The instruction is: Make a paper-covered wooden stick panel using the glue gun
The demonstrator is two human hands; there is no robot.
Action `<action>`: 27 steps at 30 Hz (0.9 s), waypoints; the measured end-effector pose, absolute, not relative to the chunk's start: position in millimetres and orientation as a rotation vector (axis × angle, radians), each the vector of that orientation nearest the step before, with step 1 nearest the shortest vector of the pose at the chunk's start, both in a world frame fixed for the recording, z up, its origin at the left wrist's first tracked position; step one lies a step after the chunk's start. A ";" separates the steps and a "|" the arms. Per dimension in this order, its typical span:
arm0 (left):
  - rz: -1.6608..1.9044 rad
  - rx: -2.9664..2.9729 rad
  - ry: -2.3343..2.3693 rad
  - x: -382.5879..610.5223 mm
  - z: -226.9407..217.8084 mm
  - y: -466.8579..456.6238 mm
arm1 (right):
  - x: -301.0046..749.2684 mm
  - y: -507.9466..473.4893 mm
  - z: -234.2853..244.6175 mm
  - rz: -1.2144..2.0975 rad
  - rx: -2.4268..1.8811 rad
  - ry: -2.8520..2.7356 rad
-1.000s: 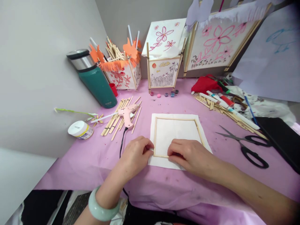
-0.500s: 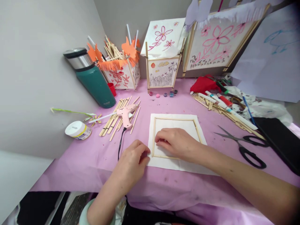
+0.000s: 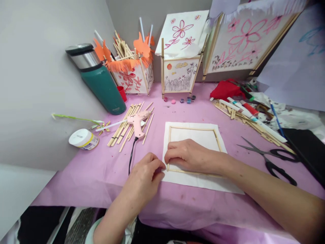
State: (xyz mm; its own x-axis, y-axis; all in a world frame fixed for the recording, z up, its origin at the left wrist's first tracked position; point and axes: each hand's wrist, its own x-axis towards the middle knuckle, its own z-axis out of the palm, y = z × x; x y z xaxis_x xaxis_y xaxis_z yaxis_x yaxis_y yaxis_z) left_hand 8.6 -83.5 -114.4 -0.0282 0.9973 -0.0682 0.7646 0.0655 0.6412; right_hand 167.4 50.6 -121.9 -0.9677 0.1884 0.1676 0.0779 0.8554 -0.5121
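A square frame of thin wooden sticks (image 3: 194, 128) lies flat on a white sheet (image 3: 188, 184); whether it is cloth or paper I cannot tell. My right hand (image 3: 189, 155) rests over the frame's lower left, its curled fingers closed at the left stick and hiding part of it. My left hand (image 3: 147, 173) is at the sheet's left edge, thumb and fingers pinched together on that edge, close to the frame's lower left corner. To the left, a pink hot glue gun (image 3: 137, 123) lies on a pile of wooden sticks (image 3: 122, 130).
Black-handled scissors (image 3: 269, 156) lie open at right, beside a black flat object (image 3: 307, 152). A green bottle (image 3: 103, 86) and white jar (image 3: 83, 139) stand at left. Decorated stick-framed boxes (image 3: 179, 76) line the back; sticks and markers (image 3: 251, 112) clutter the right.
My right hand has shifted left onto the frame's left stick. My left fingers stay at the sheet's edge. The view has moved slightly.
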 end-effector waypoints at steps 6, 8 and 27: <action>0.586 1.741 1.837 8.3 -114.2 -83.1 | 168.2 52.5 -121.7 0.780 -0.186 -2.820; 0.585 1.737 1.837 8.2 -113.7 -83.2 | 167.9 52.7 -121.8 0.794 -0.193 -2.830; 0.573 1.743 1.890 17.0 -114.9 -83.2 | 221.5 20.4 -112.4 0.786 -0.659 -2.858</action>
